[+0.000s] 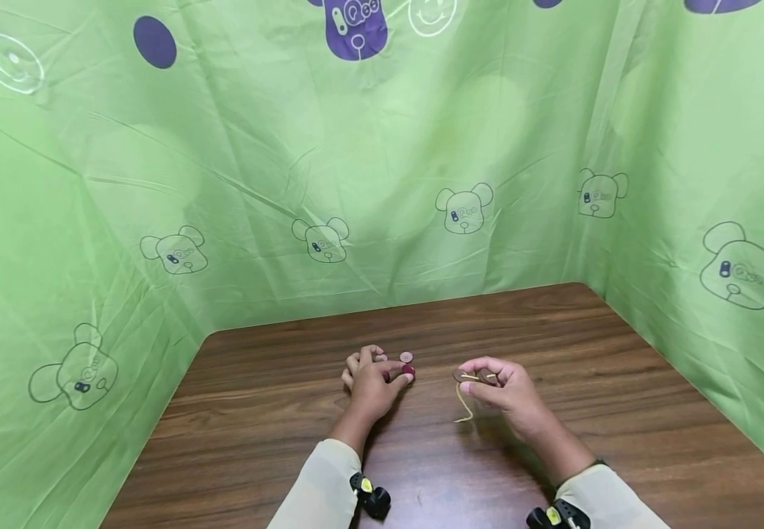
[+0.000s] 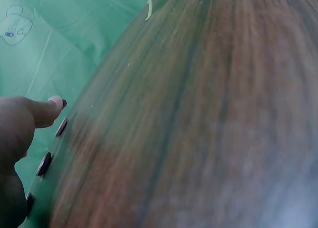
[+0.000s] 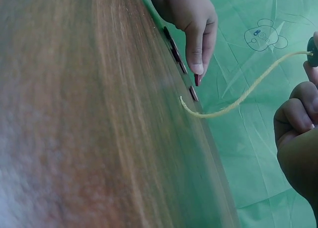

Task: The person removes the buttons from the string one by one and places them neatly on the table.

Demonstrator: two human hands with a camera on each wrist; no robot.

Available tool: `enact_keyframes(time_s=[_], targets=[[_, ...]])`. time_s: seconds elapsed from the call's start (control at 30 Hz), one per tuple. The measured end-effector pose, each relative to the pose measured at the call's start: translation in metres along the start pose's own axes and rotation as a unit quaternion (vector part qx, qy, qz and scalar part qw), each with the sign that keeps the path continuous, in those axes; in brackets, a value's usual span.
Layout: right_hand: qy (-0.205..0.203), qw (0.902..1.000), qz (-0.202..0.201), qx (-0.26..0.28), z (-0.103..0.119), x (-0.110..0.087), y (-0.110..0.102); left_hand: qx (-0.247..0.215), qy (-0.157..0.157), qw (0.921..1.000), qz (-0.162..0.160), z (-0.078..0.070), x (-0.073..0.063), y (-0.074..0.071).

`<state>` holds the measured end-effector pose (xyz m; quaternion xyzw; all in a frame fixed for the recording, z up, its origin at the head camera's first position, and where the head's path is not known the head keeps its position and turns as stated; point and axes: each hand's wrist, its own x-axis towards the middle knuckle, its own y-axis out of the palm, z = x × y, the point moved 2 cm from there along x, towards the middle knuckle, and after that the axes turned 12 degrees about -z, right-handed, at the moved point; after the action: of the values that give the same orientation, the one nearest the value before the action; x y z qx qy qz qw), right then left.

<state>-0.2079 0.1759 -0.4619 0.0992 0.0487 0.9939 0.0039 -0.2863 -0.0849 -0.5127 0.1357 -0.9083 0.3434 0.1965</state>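
My left hand point(image 1: 370, 386) is low over the table, thumb and index finger pinching a dark red button point(image 3: 197, 80). Just beyond those fingertips lies a pale pink button point(image 1: 406, 357). Several more dark buttons point(image 2: 43, 164) lie on the tabletop near and under the left hand. To the right, my right hand point(image 1: 513, 397) holds brown buttons point(image 1: 459, 375) strung on a yellow cord, between thumb and fingers above the table. The cord's free end point(image 1: 466, 413) dangles below that thumb; in the right wrist view the yellow cord point(image 3: 238, 101) curves toward the table.
The brown wood-grain table point(image 1: 276, 455) spreads beneath both hands. A green curtain point(image 1: 382, 147) with printed bear faces hangs behind the table and along both sides. Small black wrist cameras point(image 1: 374, 499) sit on the pale sleeves.
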Motion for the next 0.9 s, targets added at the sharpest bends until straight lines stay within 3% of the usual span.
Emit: enact_keyframes(time_s=[0.4, 0.9], targets=[[-0.004, 0.9999, 0.002, 0.01, -0.0013, 0.001, -0.0009, 0.064, 0.018, 0.9974, 0.026, 0.0019, 0.0028, 0.0045], [-0.005, 1.0, -0.004, 0.005, -0.0017, 0.001, -0.0003, 0.071, 0.03, 0.9968, 0.021, -0.0005, 0.0011, 0.0032]])
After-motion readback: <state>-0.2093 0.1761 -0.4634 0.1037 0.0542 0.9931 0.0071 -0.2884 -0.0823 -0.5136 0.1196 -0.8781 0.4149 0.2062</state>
